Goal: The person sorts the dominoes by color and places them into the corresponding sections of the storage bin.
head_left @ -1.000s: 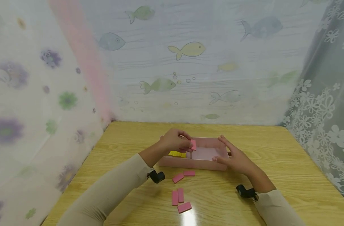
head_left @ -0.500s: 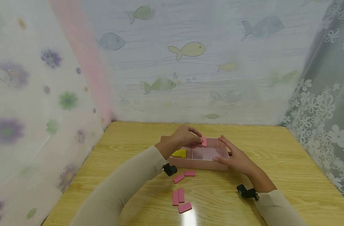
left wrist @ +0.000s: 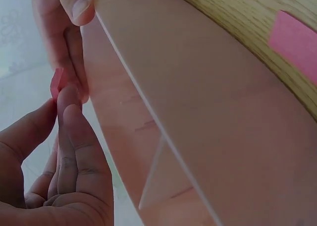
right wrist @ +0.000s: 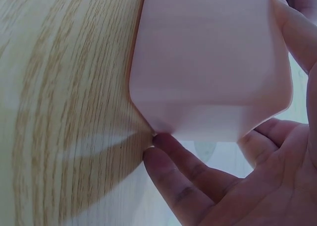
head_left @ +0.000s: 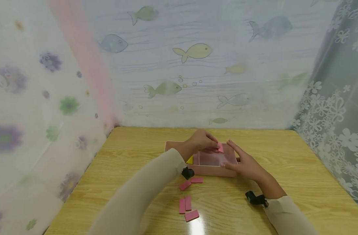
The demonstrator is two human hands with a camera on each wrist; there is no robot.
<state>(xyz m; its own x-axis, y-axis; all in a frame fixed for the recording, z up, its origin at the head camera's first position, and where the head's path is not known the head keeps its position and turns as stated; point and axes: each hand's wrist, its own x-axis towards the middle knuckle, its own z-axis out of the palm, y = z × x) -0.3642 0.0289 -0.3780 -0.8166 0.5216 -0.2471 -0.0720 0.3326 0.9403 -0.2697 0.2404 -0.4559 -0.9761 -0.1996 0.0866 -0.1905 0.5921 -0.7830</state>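
My left hand (head_left: pixel 203 141) pinches a small flat pink block (head_left: pixel 220 148) between thumb and fingertips, over the right compartment of a pink divided box (head_left: pixel 215 170). In the left wrist view the pink block (left wrist: pixel 57 83) sticks up from the fingertips beside the box's long wall (left wrist: pixel 198 72). My right hand (head_left: pixel 247 164) grips the right end of the box, thumb on the front rim and the other fingers around the end wall. Yellow blocks (head_left: pixel 190 160) lie in the left compartment, partly hidden by my left forearm.
Several pink blocks lie on the wooden table (head_left: pixel 123 150) in front of the box: one slanted (head_left: pixel 185 185), others nearer me, including a slanted block (head_left: pixel 192 215). A fish-printed curtain (head_left: pixel 167 65) hangs behind the table.
My left hand has moved to the right across the box with the pink block, from near the divider toward the right end. The right hand has kept its place on the box.
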